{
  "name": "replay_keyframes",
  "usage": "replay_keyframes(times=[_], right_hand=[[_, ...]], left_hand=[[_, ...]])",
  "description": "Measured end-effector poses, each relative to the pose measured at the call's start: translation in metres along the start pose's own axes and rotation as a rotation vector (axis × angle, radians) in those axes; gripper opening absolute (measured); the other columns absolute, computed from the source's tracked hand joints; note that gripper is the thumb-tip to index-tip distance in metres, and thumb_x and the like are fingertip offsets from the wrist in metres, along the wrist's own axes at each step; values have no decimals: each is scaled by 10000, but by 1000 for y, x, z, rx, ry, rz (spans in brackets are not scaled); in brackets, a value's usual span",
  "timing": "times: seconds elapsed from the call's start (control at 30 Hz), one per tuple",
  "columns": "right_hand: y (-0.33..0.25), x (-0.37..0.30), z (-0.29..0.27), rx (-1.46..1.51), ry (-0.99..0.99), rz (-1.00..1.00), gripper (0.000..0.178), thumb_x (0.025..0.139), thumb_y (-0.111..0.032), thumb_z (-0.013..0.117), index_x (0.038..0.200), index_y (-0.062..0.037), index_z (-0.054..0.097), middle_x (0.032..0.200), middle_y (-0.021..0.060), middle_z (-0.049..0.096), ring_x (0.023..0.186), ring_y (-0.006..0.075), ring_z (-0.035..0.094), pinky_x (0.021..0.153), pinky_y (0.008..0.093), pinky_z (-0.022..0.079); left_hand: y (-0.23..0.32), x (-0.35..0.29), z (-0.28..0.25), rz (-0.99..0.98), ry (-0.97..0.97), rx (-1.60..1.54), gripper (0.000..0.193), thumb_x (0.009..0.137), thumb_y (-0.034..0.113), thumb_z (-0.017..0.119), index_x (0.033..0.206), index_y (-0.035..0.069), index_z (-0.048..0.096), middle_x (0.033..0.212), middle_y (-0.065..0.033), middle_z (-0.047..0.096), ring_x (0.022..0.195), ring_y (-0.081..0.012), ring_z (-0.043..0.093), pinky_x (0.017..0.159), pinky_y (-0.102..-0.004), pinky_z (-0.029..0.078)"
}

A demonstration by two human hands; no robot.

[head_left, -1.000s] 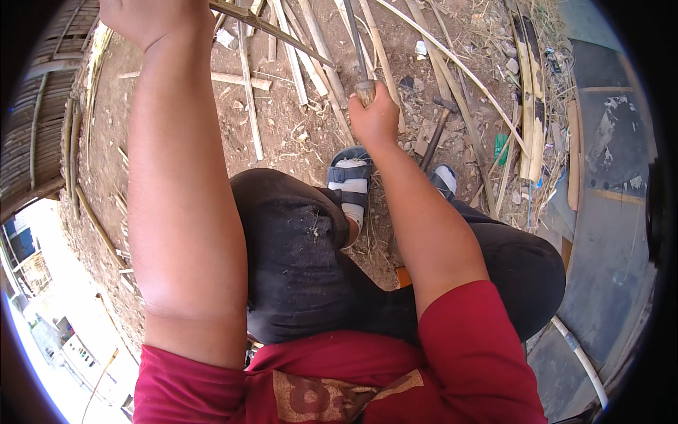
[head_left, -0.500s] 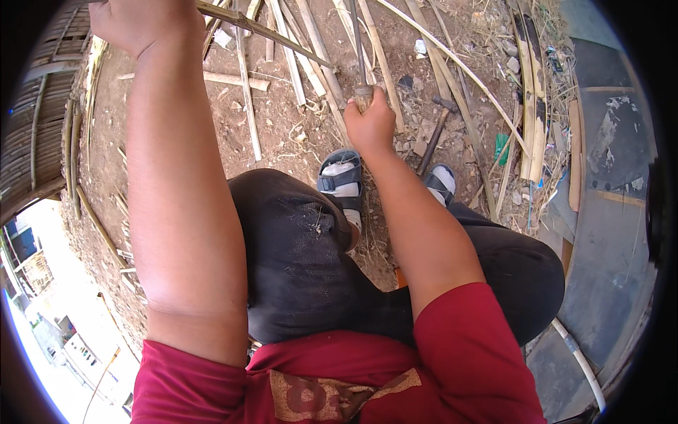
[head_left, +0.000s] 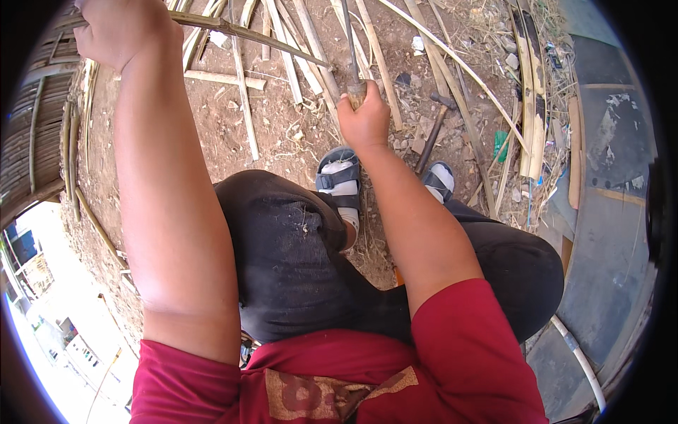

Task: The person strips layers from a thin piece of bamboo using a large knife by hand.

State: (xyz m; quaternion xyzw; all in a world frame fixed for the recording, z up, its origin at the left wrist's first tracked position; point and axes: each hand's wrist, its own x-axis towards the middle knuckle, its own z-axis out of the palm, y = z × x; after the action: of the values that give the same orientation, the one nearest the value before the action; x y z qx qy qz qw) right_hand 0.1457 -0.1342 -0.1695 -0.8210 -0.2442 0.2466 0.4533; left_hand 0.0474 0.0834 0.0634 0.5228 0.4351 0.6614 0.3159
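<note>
At the upper left, my left hand (head_left: pixel 128 34) is closed around a long split bamboo stick (head_left: pixel 258 38), whose free end slants down to the right above the ground. My right hand (head_left: pixel 366 121), near the top middle, grips a wooden-handled tool (head_left: pixel 357 93). A long, narrow dark metal part runs from its handle toward the top edge; whether this is a blade seen edge-on I cannot tell. The stick's free end is close to this metal part. Right of my right hand a hammer (head_left: pixel 433 133) lies on the dirt beside my sandalled foot.
Several bamboo strips (head_left: pixel 288 67) lie scattered over the dirt ahead. Darker split bamboo pieces (head_left: pixel 530 92) and a green scrap (head_left: pixel 501 145) lie to the right, next to a grey sheet panel (head_left: pixel 611 261). A slatted bamboo structure (head_left: pixel 28 134) stands at the left.
My left hand has moved left and slightly down, drawing the bamboo stick leftward. My right hand with the tool has shifted slightly left and stays closed on the handle.
</note>
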Motion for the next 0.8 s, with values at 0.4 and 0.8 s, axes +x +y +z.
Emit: replay_keyframes(times=[0.4, 0.8], right_hand=[[77, -29, 0, -335, -205, 206, 397, 850, -254, 715, 1173, -33, 648, 1032, 264, 729, 1015, 448, 703, 885, 522, 556], [98, -14, 12, -535, -343, 229, 476, 890, -289, 703, 1254, 3, 604, 1085, 251, 728, 1055, 435, 698, 921, 502, 556]], left_hand=[[10, -14, -4, -115, 16, -32, 574, 1054, 349, 414, 1336, -127, 260, 719, -167, 633, 813, -241, 594, 978, -377, 460], [-1, -5, -2, -116, 55, -77, 641, 1041, 383, 474, 1383, -123, 280, 891, -179, 633, 761, -232, 605, 767, -361, 513]])
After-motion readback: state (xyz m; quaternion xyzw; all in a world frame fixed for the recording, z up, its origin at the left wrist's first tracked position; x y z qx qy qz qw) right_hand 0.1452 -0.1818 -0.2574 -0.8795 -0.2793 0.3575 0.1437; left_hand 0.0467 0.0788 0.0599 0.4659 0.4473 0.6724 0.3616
